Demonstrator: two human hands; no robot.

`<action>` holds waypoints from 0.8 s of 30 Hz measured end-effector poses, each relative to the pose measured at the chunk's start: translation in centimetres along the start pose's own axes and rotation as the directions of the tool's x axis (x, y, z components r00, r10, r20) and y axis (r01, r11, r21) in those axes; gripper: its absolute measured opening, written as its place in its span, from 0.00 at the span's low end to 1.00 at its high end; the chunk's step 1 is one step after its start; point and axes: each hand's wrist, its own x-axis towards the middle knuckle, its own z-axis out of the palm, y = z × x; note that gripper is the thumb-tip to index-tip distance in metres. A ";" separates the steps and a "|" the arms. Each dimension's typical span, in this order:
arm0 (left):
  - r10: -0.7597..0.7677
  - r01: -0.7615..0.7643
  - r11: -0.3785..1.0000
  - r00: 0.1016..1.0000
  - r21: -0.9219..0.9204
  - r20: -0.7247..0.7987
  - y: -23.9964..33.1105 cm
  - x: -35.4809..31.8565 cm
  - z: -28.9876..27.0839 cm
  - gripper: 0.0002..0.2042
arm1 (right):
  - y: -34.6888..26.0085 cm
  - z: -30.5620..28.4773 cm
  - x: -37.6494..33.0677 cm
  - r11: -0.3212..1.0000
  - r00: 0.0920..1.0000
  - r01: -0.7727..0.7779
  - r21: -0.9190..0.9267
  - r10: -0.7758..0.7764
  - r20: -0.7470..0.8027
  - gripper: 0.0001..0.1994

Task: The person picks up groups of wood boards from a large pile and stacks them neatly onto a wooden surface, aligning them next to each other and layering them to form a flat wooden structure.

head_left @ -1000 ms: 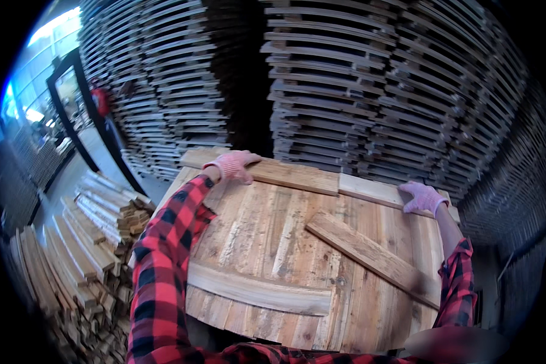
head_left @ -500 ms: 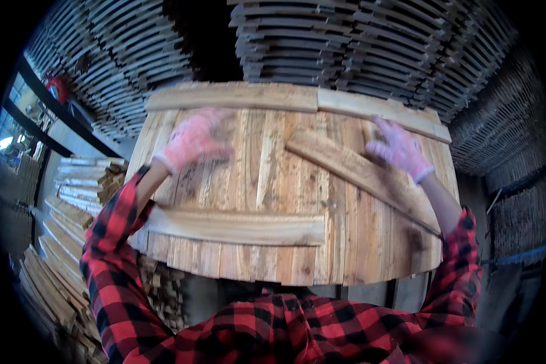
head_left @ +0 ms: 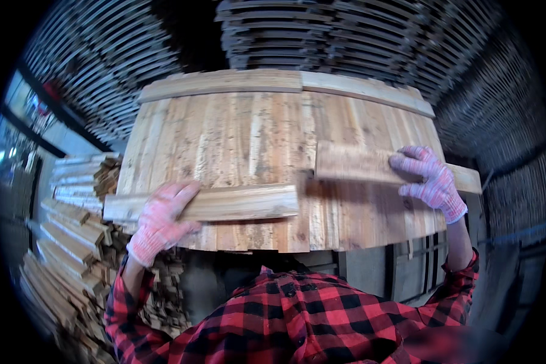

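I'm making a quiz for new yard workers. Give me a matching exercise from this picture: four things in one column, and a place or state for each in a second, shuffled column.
Things:
1. left hand
2. right hand
3. top batten
4. board stacks

Places or states:
A. behind the panel, filling the background
B. on the lower-left batten
C. along the panel's far edge
D. on the right-hand batten

Pairs: 1-B, 2-D, 3-C, 4-A
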 end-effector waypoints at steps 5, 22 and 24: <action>0.014 -0.017 0.996 0.999 0.085 0.041 2.2 0.9 1.1 0.42 | 1.6 6.1 -5.6 0.986 0.988 0.127 -0.107 -0.116 0.107 0.30; 0.053 -0.047 0.997 0.995 0.067 -0.089 0.6 -1.2 3.0 0.41 | -1.8 9.6 -6.0 0.986 1.000 -0.025 0.167 0.024 0.009 0.40; -0.043 0.061 0.994 0.978 0.086 -0.205 1.2 -2.6 3.6 0.43 | -6.3 10.7 -2.3 0.950 0.997 0.068 0.305 -0.075 0.012 0.42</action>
